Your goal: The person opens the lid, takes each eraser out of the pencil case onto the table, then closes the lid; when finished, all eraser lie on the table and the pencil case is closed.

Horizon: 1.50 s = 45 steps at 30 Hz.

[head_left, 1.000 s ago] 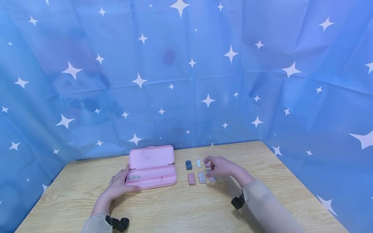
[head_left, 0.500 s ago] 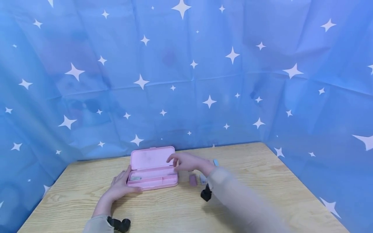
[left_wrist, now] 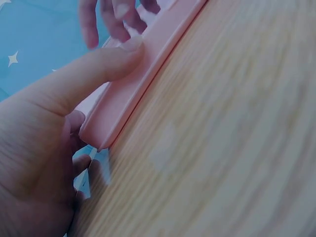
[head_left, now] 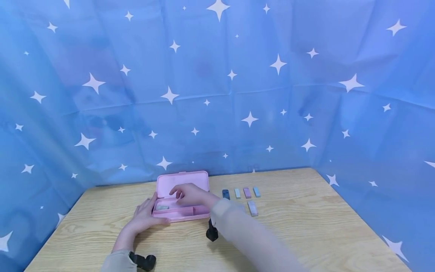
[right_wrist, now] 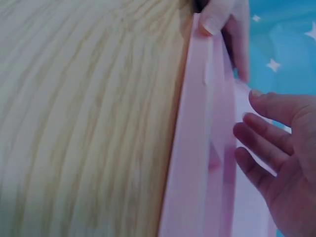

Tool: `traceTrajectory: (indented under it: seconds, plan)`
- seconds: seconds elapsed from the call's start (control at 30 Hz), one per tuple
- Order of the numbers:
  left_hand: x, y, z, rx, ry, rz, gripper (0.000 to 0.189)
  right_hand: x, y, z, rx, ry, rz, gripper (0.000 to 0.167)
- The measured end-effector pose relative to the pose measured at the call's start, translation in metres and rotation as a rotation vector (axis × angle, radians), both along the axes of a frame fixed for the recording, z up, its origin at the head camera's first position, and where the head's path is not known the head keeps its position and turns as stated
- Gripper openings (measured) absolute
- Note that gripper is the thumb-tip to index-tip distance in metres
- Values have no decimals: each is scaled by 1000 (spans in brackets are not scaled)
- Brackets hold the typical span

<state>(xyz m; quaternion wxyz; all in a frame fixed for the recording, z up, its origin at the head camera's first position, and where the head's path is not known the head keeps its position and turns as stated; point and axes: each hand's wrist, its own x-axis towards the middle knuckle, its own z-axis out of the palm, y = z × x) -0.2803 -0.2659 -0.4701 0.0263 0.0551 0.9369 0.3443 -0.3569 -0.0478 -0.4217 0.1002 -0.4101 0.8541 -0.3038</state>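
Note:
An open pink pencil case point(head_left: 178, 217) lies on the table with its lid point(head_left: 164, 184) tipped back. A pale, flat block like an eraser point(head_left: 162, 207) is inside it, at the left end of the rear compartment. My left hand point(head_left: 144, 217) rests round the case's left end, thumb along the front wall point(left_wrist: 118, 106) and fingers behind the corner. Over the rear compartment hovers my right hand point(head_left: 191, 194). In the right wrist view its fingers point(right_wrist: 261, 143) are loosely bent and apart, with nothing visible between them.
Right of the case stand small blocks in rows: dark blue point(head_left: 225, 194), pale mint point(head_left: 237, 193), purple point(head_left: 247, 192) and light blue point(head_left: 256, 192), with a lavender one point(head_left: 252, 208) in front. My right sleeve point(head_left: 244, 234) covers the area left of it. Starry curtain point(head_left: 217, 94) hangs behind.
My right hand has moved left from the blocks to above the pencil case. The lavender block, partly under that hand before, is uncovered. The left hand stays on the case.

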Motion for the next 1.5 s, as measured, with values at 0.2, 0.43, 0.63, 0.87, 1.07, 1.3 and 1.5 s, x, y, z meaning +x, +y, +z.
traceTrajectory:
  seconds: [0.2,0.43,0.63,0.87,1.07,1.3,1.5]
  plan:
    - [-1,1,-2,7,-16,-3,125,-1,-18,-8,38,22,9,39]
    - [-2,4,-1,2,-12,-7,124,-1,-29,-8,78,27,12,37]
    - [-3,5,0,19,-18,-9,125,-2,-33,-4,148,25,13,38]
    - [-2,2,0,18,-25,-4,125,-1,-41,-1,248,77,49,46]
    - [-3,0,1,9,-19,5,126,-4,-48,-3,342,112,49,55]
    - [-2,-2,1,5,-19,7,126,-1,-52,-1,399,108,44,59]
    - [-3,-2,1,1,-15,6,125,2,-52,3,429,95,43,61]
